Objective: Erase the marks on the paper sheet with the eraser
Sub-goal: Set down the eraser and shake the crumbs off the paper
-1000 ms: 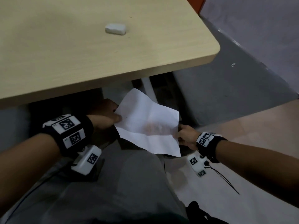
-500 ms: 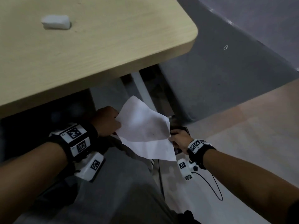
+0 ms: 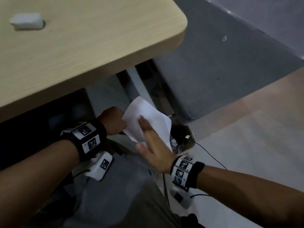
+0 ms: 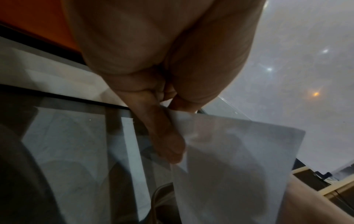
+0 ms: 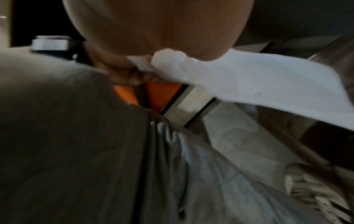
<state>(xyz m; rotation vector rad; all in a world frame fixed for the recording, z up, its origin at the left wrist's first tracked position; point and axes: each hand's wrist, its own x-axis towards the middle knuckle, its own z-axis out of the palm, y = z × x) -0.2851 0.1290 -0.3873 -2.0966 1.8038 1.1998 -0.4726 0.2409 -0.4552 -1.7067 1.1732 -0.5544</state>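
Observation:
The white eraser (image 3: pixel 26 21) lies on the wooden table (image 3: pixel 98 46), far from both hands. Below the table edge, over my lap, my left hand (image 3: pixel 120 123) pinches the left edge of the white paper sheet (image 3: pixel 156 119); the left wrist view shows the thumb and fingers (image 4: pixel 168 136) clamped on the sheet (image 4: pixel 229 159). My right hand (image 3: pixel 146 137) lies on top of the sheet with straight fingers and holds nothing. In the right wrist view the sheet (image 5: pixel 249 84) stretches out beneath my palm. No marks on the paper can be made out.
A bin (image 3: pixel 190 135) with small scraps inside stands on the floor just right of the sheet. A grey panel (image 3: pixel 230 71) rises behind it. Cables (image 3: pixel 207 152) run across the pale floor. My grey trousers (image 3: pixel 123 195) fill the foreground.
My right hand has let go of the sheet's right edge and moved on top of it with fingers flat. The left hand keeps its pinch, and the sheet sits closer to the bin.

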